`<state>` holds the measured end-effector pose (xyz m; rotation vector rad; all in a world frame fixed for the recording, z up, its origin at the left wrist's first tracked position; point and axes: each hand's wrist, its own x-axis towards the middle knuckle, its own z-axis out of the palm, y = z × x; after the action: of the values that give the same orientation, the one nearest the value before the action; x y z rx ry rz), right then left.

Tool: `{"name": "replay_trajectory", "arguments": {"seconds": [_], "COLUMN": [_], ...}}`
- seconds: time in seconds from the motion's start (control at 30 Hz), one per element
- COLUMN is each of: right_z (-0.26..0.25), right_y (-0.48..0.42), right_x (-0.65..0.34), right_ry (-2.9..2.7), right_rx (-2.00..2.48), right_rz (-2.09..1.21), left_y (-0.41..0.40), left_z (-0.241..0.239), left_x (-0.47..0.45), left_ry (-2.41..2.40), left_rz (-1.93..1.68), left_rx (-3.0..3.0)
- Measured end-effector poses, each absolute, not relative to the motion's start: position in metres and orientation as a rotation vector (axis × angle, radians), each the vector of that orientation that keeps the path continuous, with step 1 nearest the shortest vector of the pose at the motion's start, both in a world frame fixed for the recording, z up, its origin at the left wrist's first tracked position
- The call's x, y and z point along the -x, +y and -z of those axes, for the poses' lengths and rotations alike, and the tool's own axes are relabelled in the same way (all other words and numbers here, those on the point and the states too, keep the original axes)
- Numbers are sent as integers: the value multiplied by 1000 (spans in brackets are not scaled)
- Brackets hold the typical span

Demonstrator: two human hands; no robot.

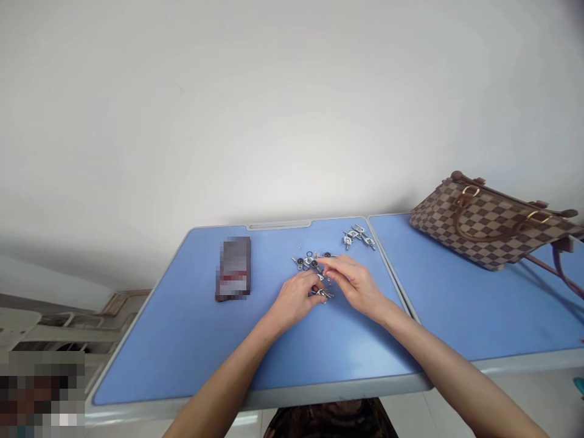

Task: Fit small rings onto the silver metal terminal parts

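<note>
A loose pile of small metal parts (pixel 310 263), with dark round washers and bolts, lies on the blue tabletop (pixel 191 340). My left hand (pixel 294 298) curls over the front of the pile, its fingertips at a small metal fitting (pixel 323 294). My right hand (pixel 351 283) reaches in from the right, with its fingers over the pile. Both hands hide part of the pile, and I cannot tell whether either holds a piece. A second group of metal fittings (pixel 358 237) lies further back, apart from both hands.
A pixelated dark rectangular object (pixel 233 269) lies to the left on the same tabletop. A brown checkered handbag (pixel 488 222) stands on an adjoining blue table (pixel 456 310) at the right. A white wall rises behind both tables.
</note>
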<state>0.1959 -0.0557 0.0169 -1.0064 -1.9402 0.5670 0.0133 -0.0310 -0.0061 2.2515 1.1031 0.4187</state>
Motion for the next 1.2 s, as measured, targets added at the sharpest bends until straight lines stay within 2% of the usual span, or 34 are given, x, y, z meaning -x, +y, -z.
{"name": "replay_trajectory", "arguments": {"seconds": [0.3,0.57,0.77,1.07,1.2], "right_z": [-4,-19,-13,-9,-10], "right_y": [-57,-61,-55,-57,-59], "right_x": [-191,-193,-199,-199,-199], "right_ry": [-2021,-2068,-2052,-1815,-1900], "right_rx": [1058,951,1132,1093,1034], "right_rz": [-398,-779,-477,-699,-718], "left_y": [-31,-32,-32,-33,-32], "left_z": [3,0,-1,-2,-1], "left_x": [-14,-15,-14,-14,-13], "left_ry": [1135,1141,1131,1143,1135], "left_rz": [-374,-379,-377,-361,-357], "left_rx": [-2268,-2228,-2239,-2231,-2229]}}
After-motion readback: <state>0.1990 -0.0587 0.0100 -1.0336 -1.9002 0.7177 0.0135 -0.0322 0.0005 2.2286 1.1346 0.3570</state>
